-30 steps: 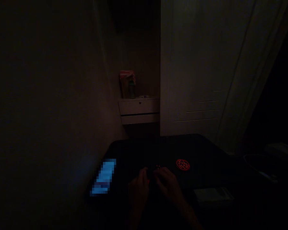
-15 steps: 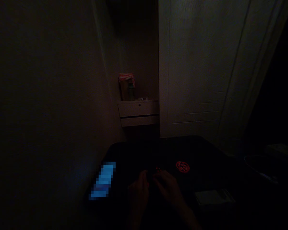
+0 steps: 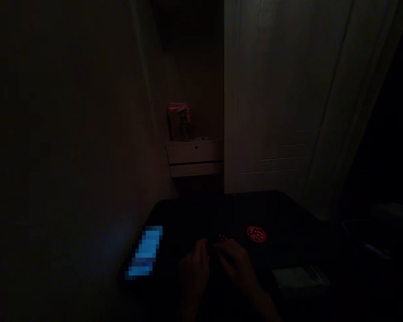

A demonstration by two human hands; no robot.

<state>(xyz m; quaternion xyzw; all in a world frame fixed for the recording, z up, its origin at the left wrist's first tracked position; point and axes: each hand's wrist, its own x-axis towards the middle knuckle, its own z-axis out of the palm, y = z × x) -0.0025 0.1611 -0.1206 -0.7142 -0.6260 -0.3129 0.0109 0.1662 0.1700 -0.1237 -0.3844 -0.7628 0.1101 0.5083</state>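
Above the dark table, my left hand (image 3: 195,264) is closed, thumb side inward, with a small red spot showing beside its fingers. What it pinches is too dark to make out. Close by on the right, my right hand (image 3: 235,263) has its fingers bent and pressed together toward the left hand; anything in them is hidden. Several tiny red beads or dots (image 3: 222,237) lie just beyond the right fingertips. Farther right sits a round red-rimmed dish or disc (image 3: 256,234) with many small reddish pieces in it.
A glowing, blurred-out screen (image 3: 144,252) lies at the left of the dark table (image 3: 201,212). A pale flat box (image 3: 300,277) is at the right front. Behind stand a drawer unit (image 3: 195,154) with a bottle (image 3: 184,129) and a pale panel (image 3: 272,98). The room is very dark.
The view has shifted very slightly and grown a little darker. Both hands keep nearly the same place and pose.
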